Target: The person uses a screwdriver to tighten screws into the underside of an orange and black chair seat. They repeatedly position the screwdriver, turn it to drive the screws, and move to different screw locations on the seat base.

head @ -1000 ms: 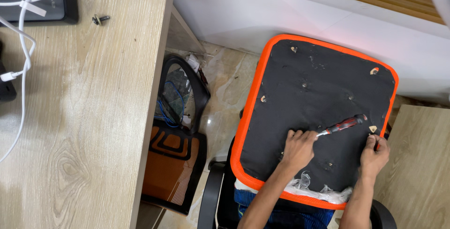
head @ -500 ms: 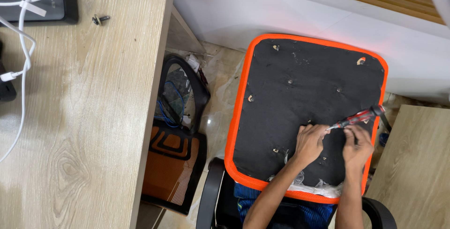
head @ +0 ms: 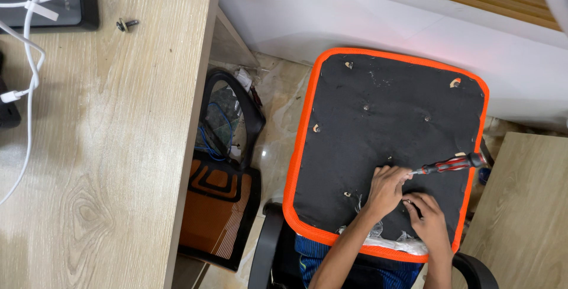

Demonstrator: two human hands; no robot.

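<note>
An upturned chair seat (head: 378, 117), black underneath with an orange rim, rests across my lap. My left hand (head: 387, 188) is closed around the metal shaft of a red-and-black screwdriver (head: 455, 163), whose handle points right toward the seat's edge. My right hand (head: 429, 221) lies on the black underside just below and to the right of the left hand. Its fingertips touch a spot near the screwdriver's tip. Whether they pinch something small is not visible. Several screw holes dot the black underside.
A wooden desk (head: 106, 159) fills the left, with a white cable (head: 29, 58), a black device (head: 71, 5) and a loose bolt (head: 126, 24). An orange-and-black mesh chair part (head: 219, 206) lies on the tiled floor. A wooden panel (head: 526, 206) stands at the right. Crumpled clear plastic (head: 384, 236) sits at the seat's near edge.
My right hand left the seat's right edge and came in beside the left hand. The seat shifted left. The screwdriver handle swung out toward the right rim.
</note>
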